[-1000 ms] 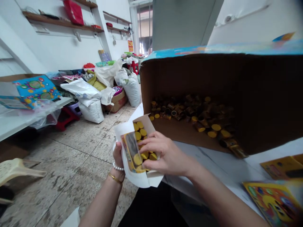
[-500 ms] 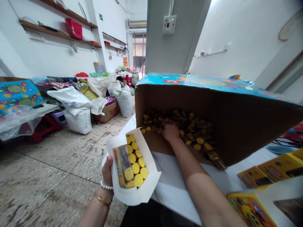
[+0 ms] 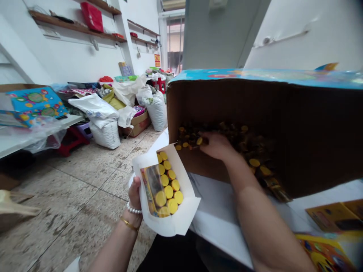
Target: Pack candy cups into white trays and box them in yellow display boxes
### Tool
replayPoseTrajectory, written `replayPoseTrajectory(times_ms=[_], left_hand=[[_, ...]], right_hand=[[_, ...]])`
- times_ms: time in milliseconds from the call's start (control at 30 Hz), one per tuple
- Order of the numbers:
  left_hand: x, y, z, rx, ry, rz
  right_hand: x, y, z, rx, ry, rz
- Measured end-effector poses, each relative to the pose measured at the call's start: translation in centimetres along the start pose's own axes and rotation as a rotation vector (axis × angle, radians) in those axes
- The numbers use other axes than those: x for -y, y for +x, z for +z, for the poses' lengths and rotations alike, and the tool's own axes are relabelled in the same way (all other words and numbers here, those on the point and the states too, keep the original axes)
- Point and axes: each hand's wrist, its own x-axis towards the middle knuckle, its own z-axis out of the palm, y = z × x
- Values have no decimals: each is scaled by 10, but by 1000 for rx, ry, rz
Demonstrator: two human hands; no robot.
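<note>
My left hand (image 3: 135,193) is closed around the side of a small white paperboard box (image 3: 185,217) with a clear window. Its flaps stand open, and rows of small containers with yellow lids (image 3: 169,192) fill it. My right hand (image 3: 217,145) reaches into a large cardboard carton (image 3: 314,128) lying with its mouth toward me. Its fingers are pinched on a small yellow-lidded container (image 3: 200,141). Around that hand, many more such containers (image 3: 254,163) lie loose on the carton's floor, the rear ones dim in shadow.
Yellow printed boxes (image 3: 337,217) stand on the white table (image 3: 210,211) at right. Filled white sacks (image 3: 104,132) sit on the floor at left. Beyond them a blue printed carton (image 3: 38,101) rests on another table. A red stool (image 3: 70,141) is below it.
My view has turned down and to the left. Inside the carton, my right hand has drawn back slightly, and a yellow-lidded container now shows at its fingertips. My left hand still holds the box.
</note>
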Motion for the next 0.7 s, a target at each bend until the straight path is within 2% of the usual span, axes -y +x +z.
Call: replayPoseTrajectory(times_ms=[67, 167, 233, 300, 433, 500, 600, 633, 700], left_hand=[[1, -1, 0, 6, -8, -18], [5, -1, -5, 6, -20, -15], [7, -1, -10, -10, -16, 17], [8, 0, -14, -27, -2, 54], [6, 0, -13, -36, 18, 121], [4, -1, -9, -20, 10, 128], [3, -3, -3, -1, -16, 125], [3, -3, -2, 4, -27, 112], [4, -4, -3, 20, -43, 64]], right_hand=[[11, -19, -19, -38, 158, -116], [32, -52, -39, 115, 477, -394], [48, -68, -41, 205, 580, -535], [66, -76, -35, 179, 593, -618], [96, -77, -11, 49, 535, -690], [103, -76, -4, 50, 444, -722], [94, -70, -5, 115, 424, -803], [86, -64, -6, 104, 480, -780], [65, -47, -4, -28, 536, -592]])
